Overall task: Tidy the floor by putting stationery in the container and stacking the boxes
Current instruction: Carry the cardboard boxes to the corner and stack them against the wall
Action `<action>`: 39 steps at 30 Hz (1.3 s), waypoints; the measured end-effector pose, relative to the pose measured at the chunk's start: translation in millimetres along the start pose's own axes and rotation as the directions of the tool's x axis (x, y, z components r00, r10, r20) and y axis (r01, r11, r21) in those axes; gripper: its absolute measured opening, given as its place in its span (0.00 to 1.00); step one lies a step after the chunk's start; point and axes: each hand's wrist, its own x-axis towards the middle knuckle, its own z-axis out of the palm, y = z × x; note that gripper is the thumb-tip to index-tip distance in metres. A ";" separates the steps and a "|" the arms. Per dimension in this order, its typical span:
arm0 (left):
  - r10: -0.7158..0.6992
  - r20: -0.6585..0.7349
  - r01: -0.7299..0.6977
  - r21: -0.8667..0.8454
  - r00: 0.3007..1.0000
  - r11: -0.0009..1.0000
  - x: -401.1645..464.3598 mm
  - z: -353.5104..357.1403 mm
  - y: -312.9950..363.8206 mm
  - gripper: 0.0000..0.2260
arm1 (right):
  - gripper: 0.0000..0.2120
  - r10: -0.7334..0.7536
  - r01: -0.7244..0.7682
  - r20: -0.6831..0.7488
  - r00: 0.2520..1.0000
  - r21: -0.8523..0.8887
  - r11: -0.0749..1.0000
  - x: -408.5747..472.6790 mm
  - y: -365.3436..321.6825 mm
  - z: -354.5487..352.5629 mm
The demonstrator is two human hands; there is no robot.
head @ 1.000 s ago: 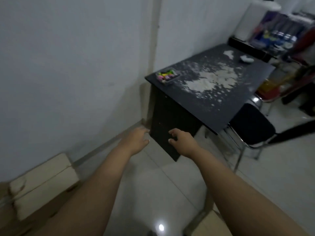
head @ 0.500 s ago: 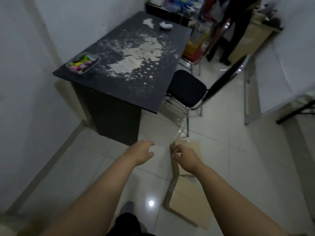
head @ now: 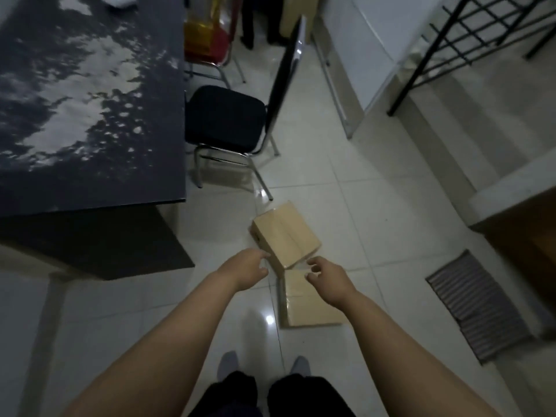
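Note:
Two tan cardboard boxes lie on the white tiled floor in front of me. The farther box [head: 285, 234] sits askew, and the nearer box [head: 307, 305] lies flat just behind it, touching its corner. My left hand [head: 248, 267] hovers at the left side of the farther box with loosely curled fingers, holding nothing. Above the near edge of the nearer box is my right hand [head: 326, 276], fingers spread and relaxed, also empty. The stationery container is out of view.
A dark speckled table [head: 90, 115] fills the left side. A black chair [head: 225, 118] stands beyond the boxes. A ribbed grey mat [head: 478, 305] lies at right, near a black metal rack [head: 469, 34]. My feet [head: 261, 365] stand at the bottom.
My view has swung right and down from the wall and table to the floor. Both boxes have come fully into sight, and both hands have stayed out in front, empty.

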 end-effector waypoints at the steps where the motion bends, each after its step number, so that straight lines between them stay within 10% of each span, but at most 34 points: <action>1: 0.015 0.036 -0.015 0.002 0.999 1.000 7.1 9.4 8.1 0.21 | 0.17 0.029 -0.029 -0.006 1.000 0.027 0.999 -3.0 13.4 -0.6; 14: -0.065 0.180 0.077 -0.062 0.981 0.995 69.8 116.4 67.1 0.21 | 0.19 0.177 -0.183 0.093 0.980 0.069 0.981 7.6 145.9 -30.6; 27: -0.305 -0.143 0.217 -0.436 0.942 0.873 197.3 221.4 89.0 0.19 | 0.19 0.099 -0.082 0.166 0.981 -0.104 0.991 147.7 266.6 -51.1; 39: -0.323 -0.331 0.211 -0.332 0.887 0.919 333.2 370.6 -27.3 0.18 | 0.20 0.082 -0.078 0.041 0.996 -0.096 0.992 312.1 410.8 81.3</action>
